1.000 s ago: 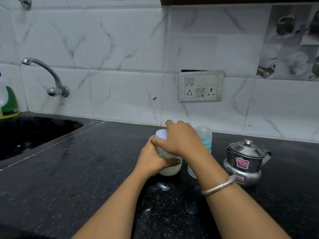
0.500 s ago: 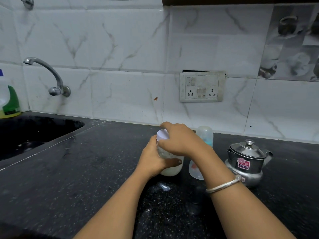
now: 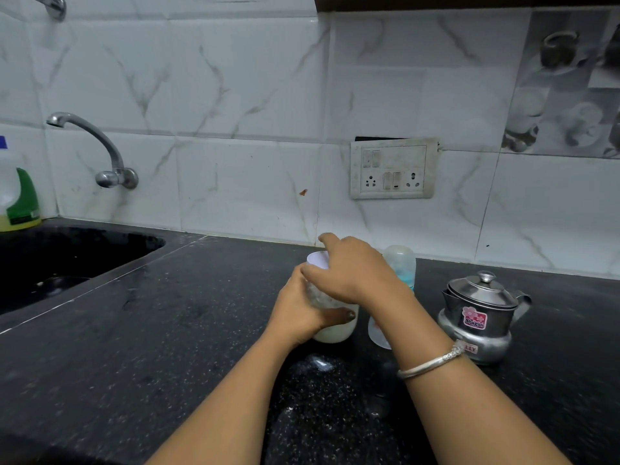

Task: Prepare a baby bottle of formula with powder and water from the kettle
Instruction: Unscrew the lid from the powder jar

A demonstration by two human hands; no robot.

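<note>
You are seemingly opening the powder jar (image 3: 335,332): your left hand (image 3: 298,313) is gripping its body on the counter (image 3: 167,330) while your right hand (image 3: 349,273) is clasping its white lid (image 3: 317,260). The baby bottle (image 3: 401,263) is standing capped just behind your right wrist, near the kettle (image 3: 483,313); the next move is probably calling for a firm twist with the jar held steady

1. Powder jar (image 3: 335,330): translucent plastic tub with white powder low inside. It stands upright on the black counter (image 3: 167,330), white lid (image 3: 317,260) at its top. The left hand (image 3: 298,313) grips the body; the right hand (image 3: 349,276) curls over the lid, thumb at its edge.
2. Baby bottle (image 3: 401,263): clear, with a domed clear cap and a teal ring under it. Upright, just right of the jar, middle hidden behind the right wrist.
3. Kettle (image 3: 483,317): small and steel, lid on with a knob, pink "Shagun" sticker, spout pointing right. Upright, right of the bottle, not touching it.
</note>
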